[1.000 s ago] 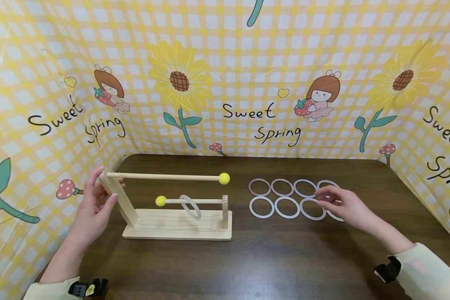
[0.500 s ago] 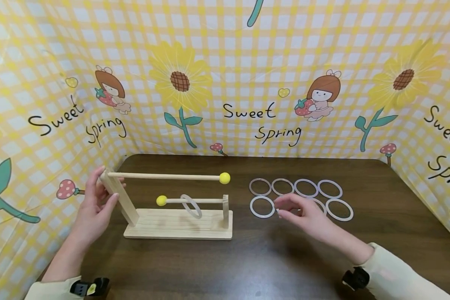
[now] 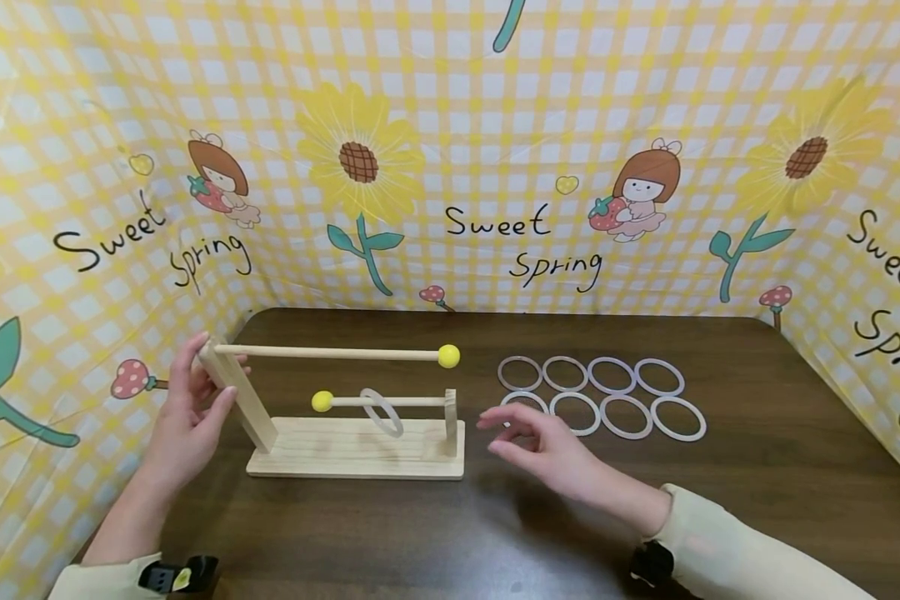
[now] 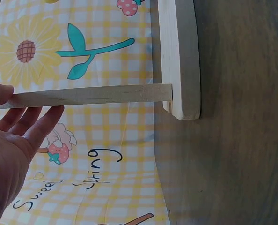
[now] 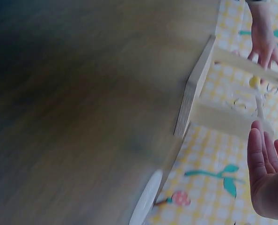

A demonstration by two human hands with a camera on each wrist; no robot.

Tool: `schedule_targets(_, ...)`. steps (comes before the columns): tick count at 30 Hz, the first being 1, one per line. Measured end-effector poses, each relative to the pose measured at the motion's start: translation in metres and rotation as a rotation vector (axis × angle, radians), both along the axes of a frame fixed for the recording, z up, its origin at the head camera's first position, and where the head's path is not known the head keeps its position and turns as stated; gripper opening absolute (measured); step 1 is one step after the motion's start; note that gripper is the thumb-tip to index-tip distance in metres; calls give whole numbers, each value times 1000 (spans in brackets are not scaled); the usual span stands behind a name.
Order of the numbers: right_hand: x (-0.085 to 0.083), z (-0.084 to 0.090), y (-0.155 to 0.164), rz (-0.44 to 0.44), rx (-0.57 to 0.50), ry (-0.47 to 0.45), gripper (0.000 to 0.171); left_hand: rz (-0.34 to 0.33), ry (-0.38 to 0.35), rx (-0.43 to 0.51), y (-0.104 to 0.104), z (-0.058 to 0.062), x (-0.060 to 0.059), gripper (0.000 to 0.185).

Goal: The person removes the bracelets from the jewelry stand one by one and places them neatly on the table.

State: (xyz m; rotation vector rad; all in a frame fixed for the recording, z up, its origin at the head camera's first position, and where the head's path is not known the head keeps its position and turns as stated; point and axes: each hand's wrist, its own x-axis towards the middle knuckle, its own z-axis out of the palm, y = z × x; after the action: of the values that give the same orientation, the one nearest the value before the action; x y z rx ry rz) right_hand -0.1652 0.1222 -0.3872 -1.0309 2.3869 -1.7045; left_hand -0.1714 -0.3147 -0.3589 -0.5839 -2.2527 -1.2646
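A wooden stand (image 3: 356, 460) has two horizontal rods tipped with yellow balls. My left hand (image 3: 187, 417) grips its tall left post (image 3: 243, 400); in the left wrist view the thumb lies on one side of the post (image 4: 92, 95) and the fingers on the other. One whitish ring (image 3: 382, 413) hangs tilted on the lower rod (image 3: 420, 402). My right hand (image 3: 551, 454), fingers loosely bent and holding nothing, hovers between the stand and several flat rings, partly covering the nearest left ring (image 3: 528, 395). In the right wrist view, the right hand (image 5: 270, 178) appears beside the stand.
The rings lie in two rows on the dark table (image 3: 570, 550), among them a front right ring (image 3: 703, 421) and a back right ring (image 3: 682, 379). A checked yellow cloth (image 3: 450, 108) encloses the table's back and sides.
My right hand has moved left across the rings from the right end of the rows toward the stand, uncovering the rings on the right. My left hand stays on the post.
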Motion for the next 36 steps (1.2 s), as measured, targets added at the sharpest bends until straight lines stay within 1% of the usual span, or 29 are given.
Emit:
schedule_targets(8, 4, -3, -34, 97, -35, -30, 38, 62, -32, 9, 3, 1, 3, 76)
schedule_targets(10, 4, -4, -42, 108, -39, -37, 39, 61, -31, 10, 3, 1, 3, 76)
schedule_targets(14, 3, -4, -55, 99, 1, -32, 40, 53, -22, 3, 2, 1, 3, 76)
schedule_targets(19, 3, -3, -68, 81, 54, -33, 43, 63, -30, 5, 3, 1, 3, 77)
schedule_targets(26, 2, -4, -83, 84, 48, -79, 45, 78, -31, 8, 4, 2, 3, 76)
schedule_targets(31, -1, -7, -95, 95, 14, -141, 45, 79, -33, 7, 3, 1, 3, 76)
schedule_targets(33, -2, -8, -101, 93, -2, -169, 43, 79, -30, 7, 4, 1, 3, 76)
schedule_targets(36, -4, -10, -109, 93, -27, -191, 36, 71, -21, 6, 4, 0, 2, 75)
